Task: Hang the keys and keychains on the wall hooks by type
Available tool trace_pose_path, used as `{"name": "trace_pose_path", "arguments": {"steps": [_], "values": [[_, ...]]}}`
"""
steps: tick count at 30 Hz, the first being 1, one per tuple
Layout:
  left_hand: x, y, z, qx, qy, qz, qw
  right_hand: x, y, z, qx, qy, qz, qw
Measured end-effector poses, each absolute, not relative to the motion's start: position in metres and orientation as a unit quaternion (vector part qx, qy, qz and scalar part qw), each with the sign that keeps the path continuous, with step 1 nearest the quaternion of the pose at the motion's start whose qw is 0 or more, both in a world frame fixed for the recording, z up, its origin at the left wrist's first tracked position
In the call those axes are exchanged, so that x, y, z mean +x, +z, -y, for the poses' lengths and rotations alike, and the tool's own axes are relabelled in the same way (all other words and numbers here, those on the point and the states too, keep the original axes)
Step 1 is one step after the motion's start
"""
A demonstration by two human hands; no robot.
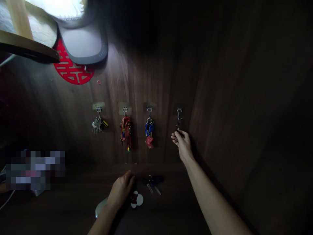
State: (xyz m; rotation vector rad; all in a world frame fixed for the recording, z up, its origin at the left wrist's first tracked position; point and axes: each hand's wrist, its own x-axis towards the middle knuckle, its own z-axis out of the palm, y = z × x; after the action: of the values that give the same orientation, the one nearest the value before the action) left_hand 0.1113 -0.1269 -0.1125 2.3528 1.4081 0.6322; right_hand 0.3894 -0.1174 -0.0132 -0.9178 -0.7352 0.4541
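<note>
On the dark wood-grain wall, my right hand [182, 142] is closed in a pinch just below the rightmost metal hook [179, 112]. A small metal key ring [178, 124] hangs between that hook and my fingertips; whatever hangs lower is hidden by the fingers. My left hand [121, 189] rests low on the dark shelf with its fingers curled, and what lies under them cannot be seen. Beside it is a white, petal-shaped piece with a dark centre [139, 199]. Slightly farther right lies a set of keys [154, 185] with dark heads.
Three more hooks bear a bunch of keys with a yellow tag [97, 125], a red beaded strap [126, 129] and blue-headed keys [149, 127] with a red charm. A grey cap [84, 42] overlaps a red paper-cut [75, 76]. A pale rounded object [99, 207] is partly behind my left forearm.
</note>
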Motion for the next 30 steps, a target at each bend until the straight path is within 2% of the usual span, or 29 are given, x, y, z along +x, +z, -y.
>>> {"name": "trace_pose_path", "arguments": {"steps": [10, 22, 25, 30], "values": [[0.111, -0.112, 0.128, 0.832, 0.202, -0.492, 0.158, 0.375, -0.063, 0.144, -0.476, 0.276, 0.346, 0.760], [0.112, -0.109, 0.132, 0.832, 0.188, -0.497, 0.159, 0.336, -0.120, 0.169, -0.550, 0.254, 0.523, 0.599], [0.111, -0.112, 0.132, 0.841, 0.213, -0.472, 0.156, 0.329, -0.125, 0.175, -0.561, 0.206, 0.582, 0.551], [0.113, -0.111, 0.132, 0.854, 0.219, -0.454, 0.131, 0.316, -0.125, 0.180, -0.609, 0.057, 0.683, 0.398]]}}
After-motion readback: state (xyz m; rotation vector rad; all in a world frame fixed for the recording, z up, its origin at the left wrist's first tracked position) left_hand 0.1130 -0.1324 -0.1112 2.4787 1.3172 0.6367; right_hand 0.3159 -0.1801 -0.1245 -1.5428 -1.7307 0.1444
